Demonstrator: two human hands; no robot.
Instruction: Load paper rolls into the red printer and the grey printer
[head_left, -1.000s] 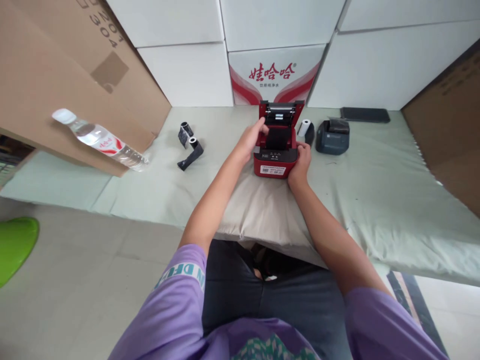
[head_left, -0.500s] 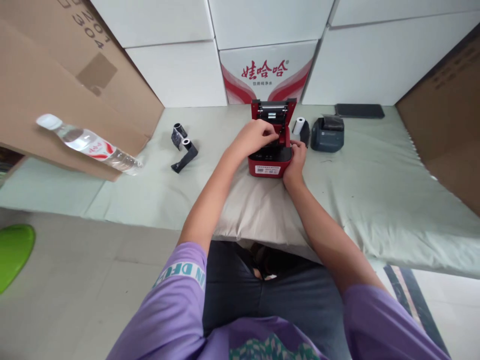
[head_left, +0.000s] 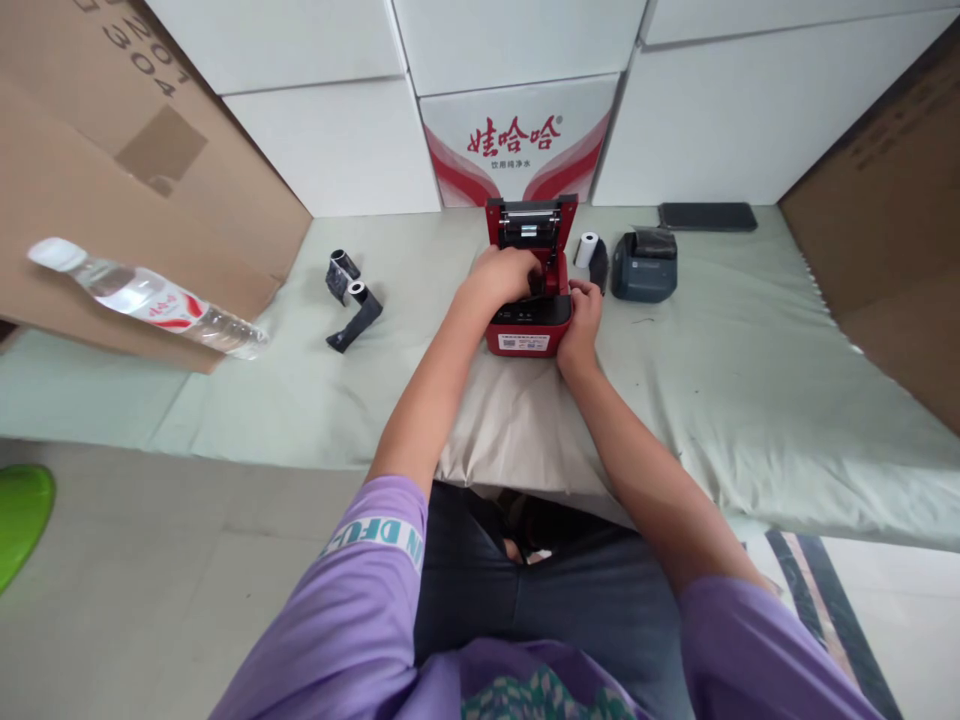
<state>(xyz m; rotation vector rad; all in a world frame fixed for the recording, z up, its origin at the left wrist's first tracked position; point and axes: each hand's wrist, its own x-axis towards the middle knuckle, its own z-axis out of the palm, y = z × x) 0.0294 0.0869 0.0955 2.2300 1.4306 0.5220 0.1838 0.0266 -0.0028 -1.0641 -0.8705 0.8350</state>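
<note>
A water bottle (head_left: 142, 298) overhangs the table's (head_left: 750, 380) left edge; black ribbon rolls (head_left: 351, 298) lie inward, open cloth around them. Mid-table near the back edge, the red label printer (head_left: 527, 330) stands lid-up: left hand (head_left: 504, 277) curled into its bay, right hand (head_left: 581, 312) gripping its side. A paper roll (head_left: 586, 249) and grey printer (head_left: 643, 266) sit rightward.

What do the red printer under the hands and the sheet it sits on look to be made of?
The red label printer looks like moulded plastic with a smooth, slight sheen and a black top panel. The pale green sheet looks like matte woven cloth, judging by its wrinkles and draped edge.
</note>
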